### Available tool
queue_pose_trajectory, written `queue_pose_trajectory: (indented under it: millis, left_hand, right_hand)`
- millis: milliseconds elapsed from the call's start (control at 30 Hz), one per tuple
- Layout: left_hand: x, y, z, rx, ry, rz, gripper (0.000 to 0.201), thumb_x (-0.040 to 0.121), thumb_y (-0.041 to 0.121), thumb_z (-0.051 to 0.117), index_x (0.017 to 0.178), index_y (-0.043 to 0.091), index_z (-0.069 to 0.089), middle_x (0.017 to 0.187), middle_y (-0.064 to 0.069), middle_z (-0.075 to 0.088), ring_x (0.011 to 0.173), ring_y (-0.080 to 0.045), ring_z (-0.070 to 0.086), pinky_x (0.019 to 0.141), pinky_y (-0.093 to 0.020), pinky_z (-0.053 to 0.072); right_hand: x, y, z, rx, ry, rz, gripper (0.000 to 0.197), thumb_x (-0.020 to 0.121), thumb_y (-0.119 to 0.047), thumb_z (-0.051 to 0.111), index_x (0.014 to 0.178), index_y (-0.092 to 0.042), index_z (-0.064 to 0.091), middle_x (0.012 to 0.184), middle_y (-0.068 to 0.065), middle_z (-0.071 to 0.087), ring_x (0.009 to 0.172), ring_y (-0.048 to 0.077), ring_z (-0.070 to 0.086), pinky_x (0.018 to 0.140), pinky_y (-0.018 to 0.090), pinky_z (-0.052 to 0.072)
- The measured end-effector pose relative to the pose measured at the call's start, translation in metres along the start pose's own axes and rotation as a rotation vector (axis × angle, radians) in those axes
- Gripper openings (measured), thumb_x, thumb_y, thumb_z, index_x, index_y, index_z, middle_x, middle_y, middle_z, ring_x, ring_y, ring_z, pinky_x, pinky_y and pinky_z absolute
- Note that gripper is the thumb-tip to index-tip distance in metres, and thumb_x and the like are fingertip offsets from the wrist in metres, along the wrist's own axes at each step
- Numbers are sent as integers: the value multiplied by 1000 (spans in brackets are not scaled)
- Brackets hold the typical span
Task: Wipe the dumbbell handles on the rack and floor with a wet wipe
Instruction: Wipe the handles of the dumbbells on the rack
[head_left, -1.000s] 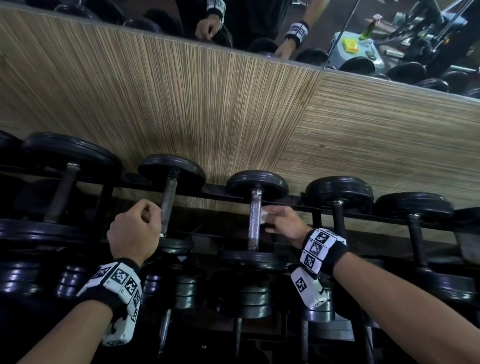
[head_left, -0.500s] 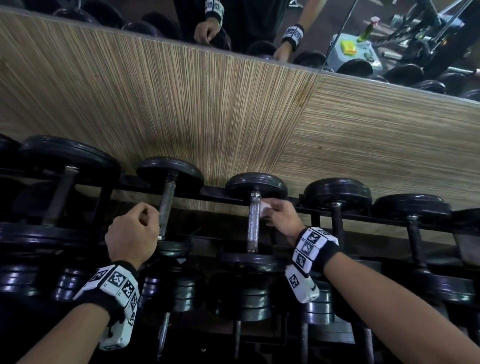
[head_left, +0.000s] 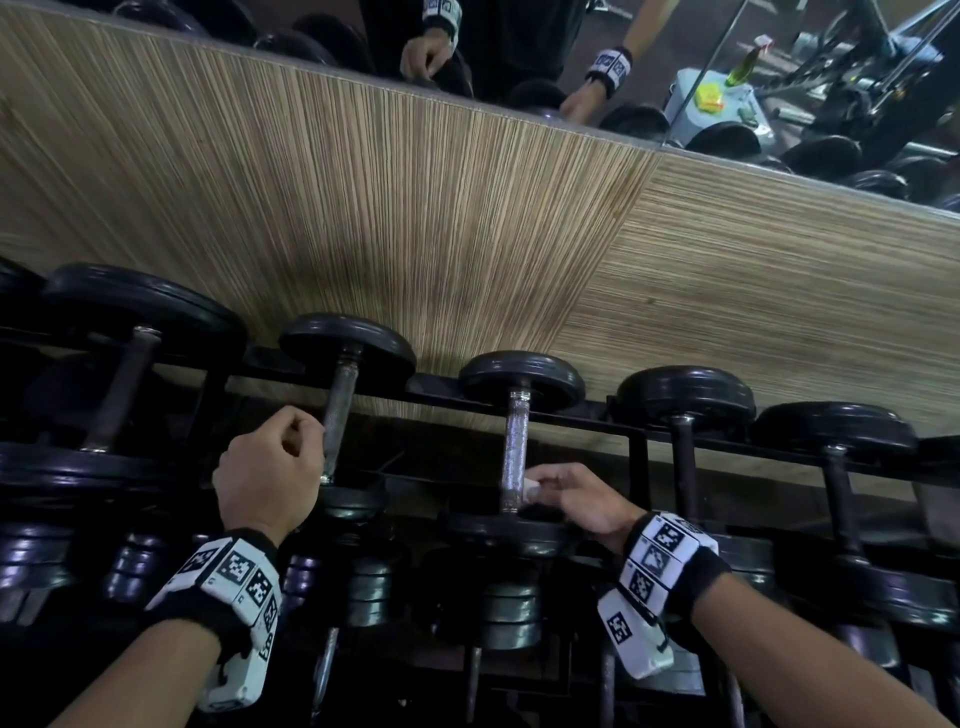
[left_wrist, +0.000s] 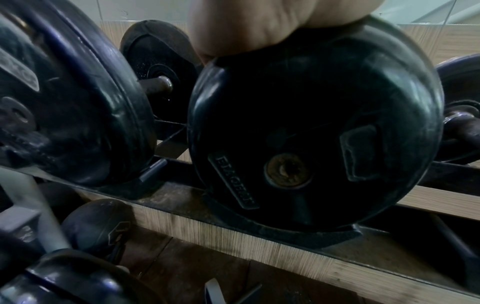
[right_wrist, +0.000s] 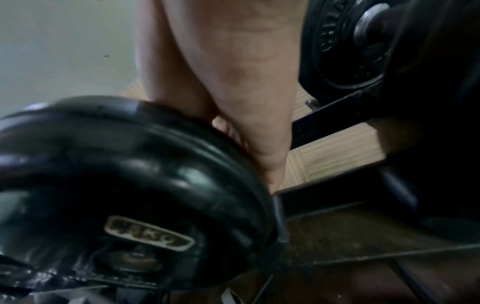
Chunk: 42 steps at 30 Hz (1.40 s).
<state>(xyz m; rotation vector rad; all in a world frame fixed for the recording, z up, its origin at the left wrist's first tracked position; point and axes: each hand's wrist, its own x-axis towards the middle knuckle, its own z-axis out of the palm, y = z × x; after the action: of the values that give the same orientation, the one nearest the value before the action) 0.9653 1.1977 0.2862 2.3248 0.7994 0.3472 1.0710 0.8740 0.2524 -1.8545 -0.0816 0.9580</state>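
Observation:
Black dumbbells lie in a row on the rack (head_left: 592, 421). My right hand (head_left: 540, 486) pinches a small white wet wipe (head_left: 531, 488) against the near, lower end of the middle dumbbell's steel handle (head_left: 517, 441). In the right wrist view the right hand (right_wrist: 233, 72) reaches over that dumbbell's near plate (right_wrist: 130, 174), and the wipe is hidden. My left hand (head_left: 291, 447) is curled into a fist just left of the neighbouring dumbbell's handle (head_left: 340, 410), with nothing visible in it. In the left wrist view the left hand (left_wrist: 259, 24) sits above a black plate (left_wrist: 311, 133).
A wood-grain wall panel (head_left: 415, 234) stands right behind the rack, with a mirror (head_left: 675, 62) above it. More dumbbells (head_left: 685, 467) sit to the right and left, and a lower tier (head_left: 509, 608) of weights lies beneath my wrists.
My right hand slid the wipe along the middle handle, first up to its far end, then down to its near end. The left fist stayed beside its handle.

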Motion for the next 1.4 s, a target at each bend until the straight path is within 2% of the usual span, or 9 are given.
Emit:
queue_pose_trajectory:
  millis: [133,300,433,600,867,1033,1133,1267,1400]
  left_hand:
    - [0,1,1,-6,16,-6,20,95,32,49,80,29,62,61,10,66,63,-18,62,69,-42,52]
    - [-1,1,-1,-16,14,1,25,90,40,42,79,29,62,60,9,66,62,-17,62,65,-39,51]
    - [-1,1,0,-16,12,-19,20,96,30,50,80,29,62,62,10,66,65,-20,62,70,-42,52]
    - [-1,-1,1,-24,19,-10,21,92,35,46,80,28,62,60,8,66,63,-19,62,67,-41,52]
    - [-2,3,-1,-33,14,-5,23,92,36,46,79,28,62,62,9,67,61,-19,62,67,-43,54]
    - [-3,4,-2,-34,22,-7,30,87,44,39,79,28,63,62,7,67,64,-22,63,68,-40,53]
    - [-3,5,-2,-27,24,-14,28,88,42,41,79,28,63,64,9,68,66,-21,63,69,-40,52]
    - [-3,4,-1,-18,11,-30,27,87,43,42,79,28,63,65,9,67,67,-23,62,71,-41,51]
    - [-2,4,-1,-16,8,-40,20,95,32,51,79,27,63,65,8,68,68,-23,63,70,-40,50]
  right_hand:
    - [2,-12,-3,83,54,27,18,97,6,55,104,-3,70,80,-2,73,71,2,66,63,12,49]
    - [33,-32,4,111,277,-47,24,97,6,53,109,-3,71,101,14,73,94,25,67,88,45,56]
    - [12,-20,7,14,211,-30,19,99,3,53,110,3,69,88,5,69,76,11,62,68,21,51]
    - [-16,0,-3,-100,92,-95,18,97,3,59,108,-2,72,96,6,77,89,10,70,85,23,53]
    - [9,-46,0,-442,524,-360,27,95,-8,65,122,-9,67,110,-1,74,99,6,69,87,13,52]
    - [-6,-36,8,-401,440,-382,23,93,-4,67,115,-9,72,110,-9,73,103,-5,65,87,6,48]
    - [-26,-33,7,-436,246,-285,19,92,-6,69,109,-9,76,101,-7,76,93,0,71,79,12,53]
    - [-41,-44,-1,-559,17,-241,15,94,-17,70,106,-14,78,103,-5,77,95,2,71,91,25,55]
    - [-23,-62,-8,-693,401,-394,25,99,-14,57,120,-19,70,90,-5,71,76,4,62,74,28,51]
